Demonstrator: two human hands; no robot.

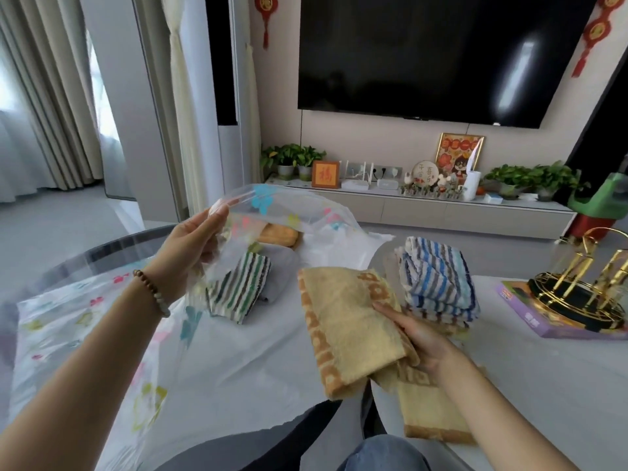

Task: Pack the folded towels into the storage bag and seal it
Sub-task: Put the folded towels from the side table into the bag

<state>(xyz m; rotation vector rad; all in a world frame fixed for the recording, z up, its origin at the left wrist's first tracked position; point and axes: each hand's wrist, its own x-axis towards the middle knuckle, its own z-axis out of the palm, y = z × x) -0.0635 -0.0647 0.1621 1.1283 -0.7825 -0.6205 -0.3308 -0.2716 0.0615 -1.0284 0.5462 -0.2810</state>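
Fingers of the left hand (190,246) pinch the storage bag (272,212) upper lip, mouth held open. Right hand (418,334) grips the yellow towel (343,321), long axis pointing away; mouth lies up-left, nearer the left hand. Striped towel (238,287) already inside.

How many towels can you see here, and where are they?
5, maybe more hidden: a green-striped towel and an orange towel inside the storage bag; a yellow towel in the right hand; another yellow one beneath; a blue-striped stack beside.
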